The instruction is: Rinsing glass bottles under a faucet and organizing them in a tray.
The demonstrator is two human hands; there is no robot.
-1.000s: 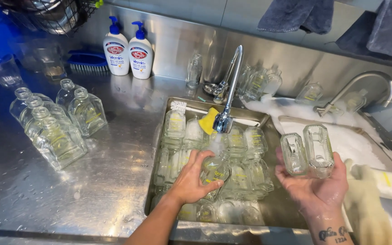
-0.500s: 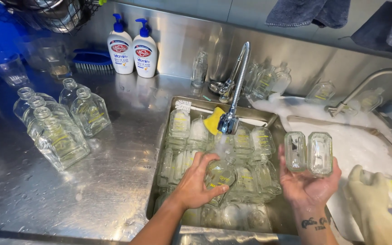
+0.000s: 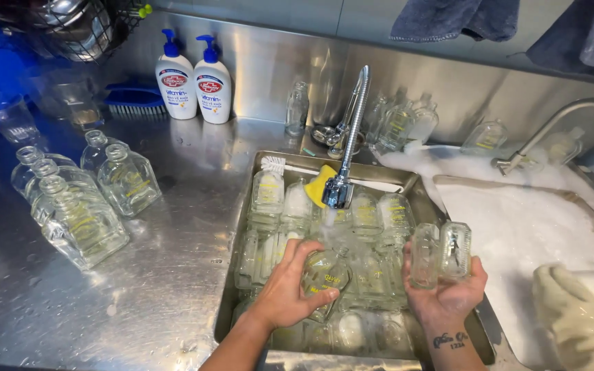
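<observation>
- Left hand: fingers wrapped round one clear glass bottle, held over the sink directly under the faucet spout.
- Held bottle: long axis tilted, neck up toward the spout, base toward the person; it lies just right of the left palm and left of the right hand.
- Right hand: palm up, closed round two upturned bottles, standing side by side, upright, bases uppermost.
- Nearer hand to the water stream: the left; the right sits off to the side, near the sink's right rim.
- Sink contents: many more glass bottles lying flat, with a yellow sponge at the faucet's foot.
- Bench, left: a cluster of bottles, well apart from both hands.
- Far right: a gloved hand of another person beside a foam-filled basin.
</observation>
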